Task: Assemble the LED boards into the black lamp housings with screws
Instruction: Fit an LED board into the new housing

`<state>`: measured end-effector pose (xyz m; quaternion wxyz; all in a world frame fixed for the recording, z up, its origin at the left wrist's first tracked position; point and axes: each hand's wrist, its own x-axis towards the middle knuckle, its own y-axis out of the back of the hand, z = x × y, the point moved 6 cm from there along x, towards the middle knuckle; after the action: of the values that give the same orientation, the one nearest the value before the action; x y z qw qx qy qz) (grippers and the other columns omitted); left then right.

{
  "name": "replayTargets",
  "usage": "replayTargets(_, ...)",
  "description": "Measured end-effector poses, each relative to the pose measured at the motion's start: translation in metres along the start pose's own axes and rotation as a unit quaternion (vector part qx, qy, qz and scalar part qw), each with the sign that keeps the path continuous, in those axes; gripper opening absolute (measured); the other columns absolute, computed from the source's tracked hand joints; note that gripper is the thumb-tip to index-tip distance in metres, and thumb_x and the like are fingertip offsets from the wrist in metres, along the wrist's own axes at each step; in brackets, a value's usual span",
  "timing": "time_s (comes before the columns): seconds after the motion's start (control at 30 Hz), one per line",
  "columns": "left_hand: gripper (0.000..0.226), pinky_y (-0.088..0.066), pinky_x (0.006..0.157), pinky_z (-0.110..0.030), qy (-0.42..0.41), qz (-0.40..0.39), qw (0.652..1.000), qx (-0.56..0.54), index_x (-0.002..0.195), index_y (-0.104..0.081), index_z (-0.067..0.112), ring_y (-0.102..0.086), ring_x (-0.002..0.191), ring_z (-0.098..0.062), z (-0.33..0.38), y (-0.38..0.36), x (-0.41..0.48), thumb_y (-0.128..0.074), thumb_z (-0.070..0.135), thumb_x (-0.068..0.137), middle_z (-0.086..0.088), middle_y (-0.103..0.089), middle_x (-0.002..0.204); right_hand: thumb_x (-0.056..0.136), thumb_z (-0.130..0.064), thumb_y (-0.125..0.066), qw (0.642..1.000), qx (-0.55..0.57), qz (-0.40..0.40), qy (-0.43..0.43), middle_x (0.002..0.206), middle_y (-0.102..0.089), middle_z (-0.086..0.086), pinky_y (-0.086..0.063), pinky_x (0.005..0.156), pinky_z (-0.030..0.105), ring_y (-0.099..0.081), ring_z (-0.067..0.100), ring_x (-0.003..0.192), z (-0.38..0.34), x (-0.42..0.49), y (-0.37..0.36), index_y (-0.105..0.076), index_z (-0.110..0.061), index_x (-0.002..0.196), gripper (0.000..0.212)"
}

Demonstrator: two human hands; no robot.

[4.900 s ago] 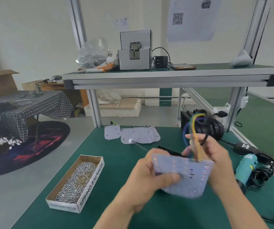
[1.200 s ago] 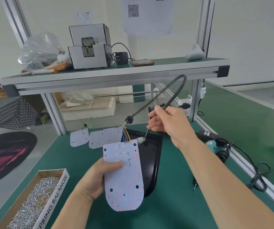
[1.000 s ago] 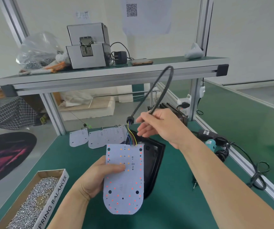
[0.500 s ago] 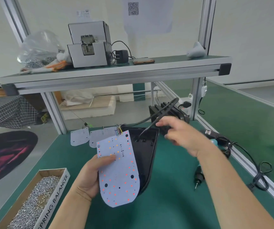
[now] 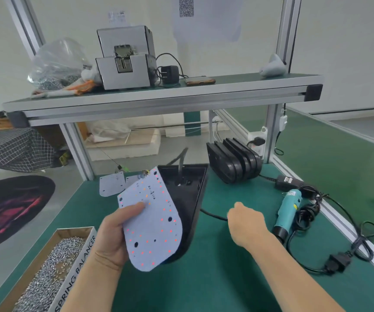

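Left hand (image 5: 111, 235) pinches board (image 5: 152, 226), thumb on top — board tilted over housing (image 5: 190, 199). Right hand (image 5: 246, 224) over cable (image 5: 213, 215) on table (image 5: 226, 278) — fingers hidden, can't tell grip.

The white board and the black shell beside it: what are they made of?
LED board: seemingly a thin rigid sheet, matte white coating; flat though held by one edge. Black housing: likely moulded plastic, maybe painted metal; smooth wall with soft sheen.

On the shelf (image 5: 159, 102) above my counter (image 5: 226, 280) sit a grey machine (image 5: 125, 68), a clear plastic bag (image 5: 57, 61) to its left, a black adapter (image 5: 169, 74) and a phone (image 5: 200, 81) to its right.
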<state>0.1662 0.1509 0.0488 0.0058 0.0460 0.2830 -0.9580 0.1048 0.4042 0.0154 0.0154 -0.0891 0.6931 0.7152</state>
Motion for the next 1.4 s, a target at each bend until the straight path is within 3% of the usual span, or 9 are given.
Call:
replayTargets(0.13, 0.028, -0.061, 0.058, -0.040, -0.004, -0.008, 0.999, 0.051, 0.081, -0.082, 0.006, -0.075, 0.069, -0.032, 0.005, 0.010, -0.002, -0.055, 0.007, 0.071, -0.017, -0.077, 0.084, 0.095, -0.006, -0.045, 0.977, 0.209, 0.028, 0.024, 0.119, -0.061, 0.008, -0.051, 0.082, 0.032, -0.061, 0.028, 0.094, 0.014, 0.018, 0.026, -0.065, -0.009, 0.112, 0.026)
replayTargets(0.27, 0.031, -0.060, 0.057, -0.038, 0.050, -0.074, 0.988, 0.125, 0.085, -0.080, -0.001, -0.074, 0.067, -0.034, -0.007, 0.007, -0.006, -0.059, -0.002, 0.062, -0.023, -0.075, 0.084, 0.102, -0.055, -0.043, 0.733, 0.674, -0.083, 0.032, 0.101, -0.078, 0.011, -0.029, 0.036, 0.020, -0.039, 0.009, 0.041, 0.003, 0.032, 0.062, -0.064, -0.009, 0.120, 0.053)
replayTargets(0.37, 0.037, -0.061, 0.061, -0.038, 0.092, -0.125, 0.973, 0.170, 0.092, -0.079, -0.003, -0.075, 0.072, -0.036, -0.019, -0.004, -0.009, -0.072, 0.001, 0.055, -0.026, -0.074, 0.090, 0.100, -0.065, -0.035, 0.681, 0.699, -0.196, 0.097, 0.106, -0.075, 0.020, -0.020, 0.030, 0.016, -0.029, 0.004, 0.037, -0.027, 0.030, 0.083, -0.062, 0.002, 0.120, 0.075)
replayTargets(0.57, 0.047, -0.061, 0.068, -0.039, 0.110, -0.148, 0.964, 0.192, 0.100, -0.078, 0.000, -0.075, 0.080, -0.035, -0.023, 0.000, -0.009, -0.079, 0.010, 0.054, -0.025, -0.074, 0.099, 0.091, -0.035, -0.062, 0.497, 0.826, -0.208, 0.168, 0.080, -0.070, 0.004, -0.026, 0.032, 0.010, -0.035, 0.000, 0.039, -0.034, 0.025, 0.124, -0.071, 0.003, 0.110, 0.043)
replayTargets(0.63, 0.047, -0.061, 0.068, -0.039, 0.107, -0.143, 0.966, 0.186, 0.100, -0.078, -0.001, -0.075, 0.080, -0.036, -0.021, 0.008, -0.008, -0.079, 0.011, 0.055, -0.026, -0.074, 0.099, 0.092, -0.022, -0.062, 0.514, 0.818, -0.191, 0.173, 0.076, -0.068, 0.003, -0.030, 0.035, 0.009, -0.041, 0.001, 0.042, -0.032, 0.018, 0.129, -0.075, 0.000, 0.100, 0.027)
replayTargets(0.83, 0.053, -0.061, 0.071, -0.044, 0.104, -0.108, 0.979, 0.137, 0.106, -0.074, -0.006, -0.074, 0.086, -0.040, -0.024, 0.026, -0.006, -0.082, 0.008, 0.055, -0.029, -0.072, 0.105, 0.096, -0.001, -0.063, 0.712, 0.657, -0.031, 0.247, 0.078, -0.071, 0.005, -0.049, 0.053, 0.013, -0.058, 0.004, 0.058, -0.019, -0.005, 0.158, -0.070, -0.004, 0.099, 0.008)
replayTargets(1.03, 0.052, -0.061, 0.071, -0.043, 0.114, -0.099, 0.979, 0.135, 0.108, -0.072, -0.009, -0.074, 0.084, -0.040, -0.028, 0.026, -0.007, -0.079, 0.010, 0.060, -0.030, -0.072, 0.103, 0.091, 0.002, -0.069, 0.788, 0.552, 0.102, 0.253, 0.080, -0.072, 0.019, -0.058, 0.063, 0.023, -0.070, 0.014, 0.064, -0.024, -0.033, 0.181, -0.070, 0.004, 0.093, 0.003)
replayTargets(1.2, 0.051, -0.060, 0.076, -0.043, 0.101, -0.120, 0.978, 0.136, 0.112, -0.071, -0.007, -0.074, 0.089, -0.039, -0.025, 0.011, -0.006, -0.079, 0.012, 0.066, -0.028, -0.071, 0.108, 0.090, -0.004, -0.070, 0.820, 0.453, 0.274, 0.219, 0.074, -0.072, 0.004, -0.060, 0.072, 0.029, -0.072, 0.007, 0.063, -0.028, -0.057, 0.197, -0.070, -0.008, 0.083, 0.007)
replayTargets(1.4, 0.041, -0.060, 0.072, -0.042, 0.044, -0.116, 0.986, 0.113, 0.110, -0.074, -0.002, -0.074, 0.088, -0.037, -0.010, -0.002, -0.003, -0.075, 0.013, 0.071, -0.024, -0.074, 0.106, 0.086, -0.010, -0.073, 0.844, 0.419, 0.212, 0.259, 0.070, -0.074, 0.000, -0.059, 0.080, 0.041, -0.073, 0.013, 0.068, -0.044, -0.072, 0.186, -0.072, -0.013, 0.079, 0.008)
